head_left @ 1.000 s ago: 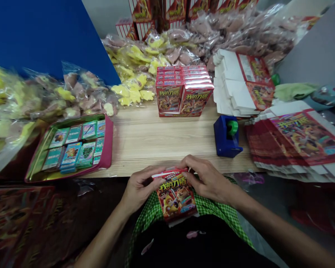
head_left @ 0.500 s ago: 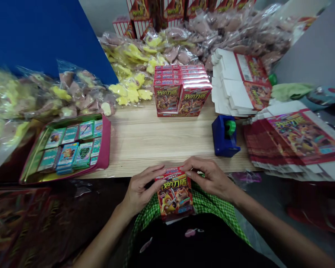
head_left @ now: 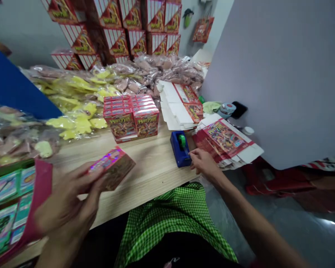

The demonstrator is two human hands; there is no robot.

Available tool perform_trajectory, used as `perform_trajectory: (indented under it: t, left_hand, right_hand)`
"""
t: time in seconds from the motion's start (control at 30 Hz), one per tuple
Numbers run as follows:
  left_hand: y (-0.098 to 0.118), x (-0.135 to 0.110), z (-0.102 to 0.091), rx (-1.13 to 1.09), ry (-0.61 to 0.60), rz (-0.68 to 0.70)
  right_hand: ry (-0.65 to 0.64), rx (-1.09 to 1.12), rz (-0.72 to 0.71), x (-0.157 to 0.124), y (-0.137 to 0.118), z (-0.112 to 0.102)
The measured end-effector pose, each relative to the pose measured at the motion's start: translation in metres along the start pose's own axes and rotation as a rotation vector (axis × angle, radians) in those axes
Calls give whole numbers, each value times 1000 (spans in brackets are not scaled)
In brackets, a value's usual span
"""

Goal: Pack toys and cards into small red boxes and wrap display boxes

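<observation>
Stacked red boxes [head_left: 131, 120], bagged yellow shapes [head_left: 82, 124]

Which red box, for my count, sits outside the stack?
The red box held in the left hand, above the table, apart from the stacked boxes.

Green-checked apron [head_left: 167, 227] — blue tape dispenser [head_left: 179, 148], red printed box [head_left: 112, 168].

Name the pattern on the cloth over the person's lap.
The cloth has a green check, shown best in the head view.
</observation>
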State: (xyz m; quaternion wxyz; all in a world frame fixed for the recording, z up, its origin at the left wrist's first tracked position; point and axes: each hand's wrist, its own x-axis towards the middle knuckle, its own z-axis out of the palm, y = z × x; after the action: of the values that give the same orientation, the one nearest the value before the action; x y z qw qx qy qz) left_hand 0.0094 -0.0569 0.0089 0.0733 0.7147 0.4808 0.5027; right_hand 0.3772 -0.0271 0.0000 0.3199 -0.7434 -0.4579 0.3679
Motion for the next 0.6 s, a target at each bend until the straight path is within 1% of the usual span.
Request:
perform_trajectory:
  t: [0.03,0.1,0.17,0.23,0.37,0.47,0.53,0.6]
  left_hand:
    - [1,2,11,62,25,65]
    - [4,4,30,143,66,182]
    - [6,6,39,156,89,228]
    - [5,11,39,180,100,237]
    - [-2,21,29,208,82,232]
    - [-7,23,25,237,48,217]
    - [-9,23,24,272,52,228]
    - [-11,22,25,295,63,232]
  right_hand:
    - [-25,17,15,4,2,1]
    - [-36,56,1,6,2,6]
    - [-31,88,-31,5,0,7]
    - [-27,115,-72,3,-2,6]
    - [-23,160,-144,-2,3,4]
    - [47,94,-222,-5,17,11]
    - [110,44,-273,-7,28,18]
    - [136,23,-283,-10,37,22]
